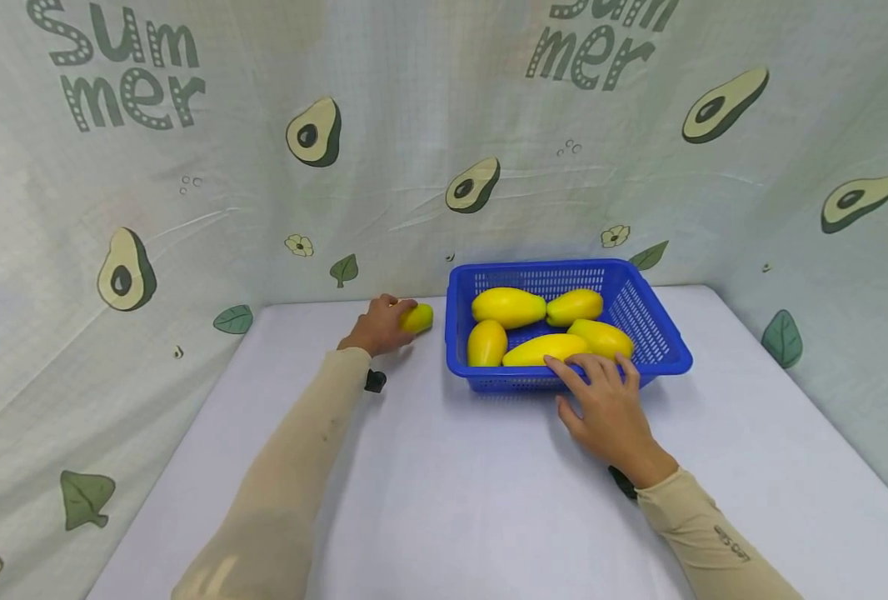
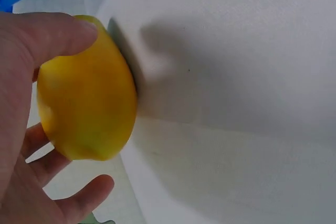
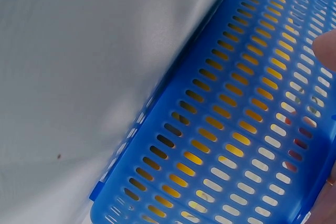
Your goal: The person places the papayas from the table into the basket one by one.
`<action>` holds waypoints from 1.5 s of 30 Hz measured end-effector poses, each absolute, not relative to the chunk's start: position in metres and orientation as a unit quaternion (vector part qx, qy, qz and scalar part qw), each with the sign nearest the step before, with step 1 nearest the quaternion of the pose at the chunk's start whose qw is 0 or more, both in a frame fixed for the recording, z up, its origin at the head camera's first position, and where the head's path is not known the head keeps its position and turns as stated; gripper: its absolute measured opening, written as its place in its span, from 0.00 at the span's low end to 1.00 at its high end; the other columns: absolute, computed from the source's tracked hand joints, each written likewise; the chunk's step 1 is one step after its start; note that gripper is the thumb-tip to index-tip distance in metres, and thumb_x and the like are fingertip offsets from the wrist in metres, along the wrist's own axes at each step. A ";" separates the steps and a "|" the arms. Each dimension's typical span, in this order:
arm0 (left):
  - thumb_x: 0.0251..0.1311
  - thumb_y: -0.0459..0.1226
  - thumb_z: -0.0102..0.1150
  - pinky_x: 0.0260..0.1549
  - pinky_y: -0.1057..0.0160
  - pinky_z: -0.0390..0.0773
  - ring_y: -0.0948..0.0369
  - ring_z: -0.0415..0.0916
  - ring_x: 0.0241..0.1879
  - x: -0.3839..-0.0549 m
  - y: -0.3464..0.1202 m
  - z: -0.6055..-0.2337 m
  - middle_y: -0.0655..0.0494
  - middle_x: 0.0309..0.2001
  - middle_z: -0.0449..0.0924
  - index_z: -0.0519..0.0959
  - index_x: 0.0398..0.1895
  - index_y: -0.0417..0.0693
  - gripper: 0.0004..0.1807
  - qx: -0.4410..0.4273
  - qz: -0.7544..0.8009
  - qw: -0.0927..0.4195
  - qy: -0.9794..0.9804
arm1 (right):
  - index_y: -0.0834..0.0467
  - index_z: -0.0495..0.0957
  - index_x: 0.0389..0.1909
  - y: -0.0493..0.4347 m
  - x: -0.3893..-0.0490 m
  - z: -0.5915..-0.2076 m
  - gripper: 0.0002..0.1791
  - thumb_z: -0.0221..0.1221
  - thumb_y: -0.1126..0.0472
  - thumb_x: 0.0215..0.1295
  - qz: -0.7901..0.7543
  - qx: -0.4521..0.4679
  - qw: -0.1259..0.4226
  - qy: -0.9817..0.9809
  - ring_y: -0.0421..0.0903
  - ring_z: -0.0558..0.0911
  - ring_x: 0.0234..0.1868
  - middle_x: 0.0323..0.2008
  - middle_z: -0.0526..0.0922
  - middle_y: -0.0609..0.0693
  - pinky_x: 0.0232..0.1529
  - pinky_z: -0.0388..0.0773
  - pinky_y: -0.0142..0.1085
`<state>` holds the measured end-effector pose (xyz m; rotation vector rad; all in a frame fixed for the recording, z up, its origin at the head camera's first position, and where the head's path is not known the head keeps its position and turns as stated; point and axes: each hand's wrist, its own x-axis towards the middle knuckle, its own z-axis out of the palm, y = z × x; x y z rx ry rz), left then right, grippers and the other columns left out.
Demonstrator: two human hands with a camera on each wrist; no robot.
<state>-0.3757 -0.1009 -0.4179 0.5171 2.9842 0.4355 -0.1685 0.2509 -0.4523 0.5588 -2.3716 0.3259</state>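
Note:
At the back of the table, left of the blue basket (image 1: pixel 661 354), my left hand (image 1: pixel 379 327) grips a yellow fruit with a greenish end (image 1: pixel 418 318). Up close, the left wrist view has the thumb (image 2: pixel 68 35) lying across this smooth oval fruit (image 2: pixel 92 103), with fingers round its far side. My right hand (image 1: pixel 612 412) holds the basket's front rim, its fingers hooked over and the thumb outside. Through the slotted wall (image 3: pixel 210 124) in the right wrist view, parts of fingers and yellow fruit show. Several yellow fruits (image 1: pixel 509 307) lie in the basket.
The white tabletop (image 1: pixel 444 500) stretches in front of the basket and to both sides. Behind it hangs a pale cloth (image 1: pixel 391 200) printed with avocados and leaves, close to the basket's back. Cloth also hangs along both sides.

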 end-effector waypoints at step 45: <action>0.62 0.38 0.65 0.63 0.43 0.66 0.44 0.68 0.56 -0.373 -0.113 -0.426 0.36 0.61 0.64 0.58 0.76 0.51 0.40 0.141 0.302 0.024 0.943 | 0.49 0.75 0.66 0.250 -0.170 -0.452 0.34 0.66 0.58 0.55 0.125 0.210 0.329 -0.912 0.63 0.71 0.54 0.52 0.75 0.59 0.63 0.51 0.68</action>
